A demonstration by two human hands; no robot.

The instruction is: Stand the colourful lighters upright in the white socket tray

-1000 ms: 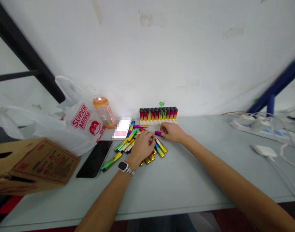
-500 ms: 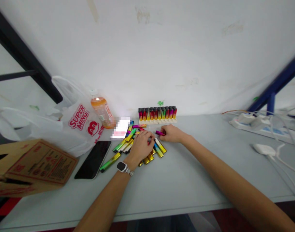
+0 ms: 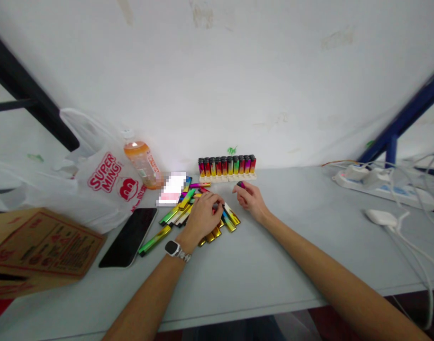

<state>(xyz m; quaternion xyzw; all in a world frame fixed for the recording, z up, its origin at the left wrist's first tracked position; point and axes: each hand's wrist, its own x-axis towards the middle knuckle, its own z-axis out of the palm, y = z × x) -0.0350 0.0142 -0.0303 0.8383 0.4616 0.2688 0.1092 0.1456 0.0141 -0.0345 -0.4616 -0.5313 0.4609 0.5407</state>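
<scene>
My right hand (image 3: 251, 201) is closed around a lighter (image 3: 241, 184), whose dark end pokes up above the fingers while the rest is hidden. Over a loose pile of shiny, colourful lighters (image 3: 183, 199) rests my left hand (image 3: 203, 214), its fingers curled. A dark lighter end (image 3: 216, 206) shows between its thumb and fingers. Behind both hands, several lighters (image 3: 226, 166) with black tops stand upright in rows in a white holder (image 3: 222, 179) near the wall. One green and gold lighter (image 3: 155, 240) lies apart, left of the pile.
To the left are a black phone (image 3: 129, 238), a cardboard box (image 3: 48, 253), a white plastic bag (image 3: 99, 189) and an orange drink bottle (image 3: 143, 162). A blurred white card (image 3: 172, 188) lies by the pile. A power strip (image 3: 380, 187) and a white charger with cables (image 3: 380, 217) lie right.
My right hand has turned, so the lighter, earlier lying sideways with its purple body showing, now points its dark end upward. My left hand stays over the pile. The view has shifted slightly.
</scene>
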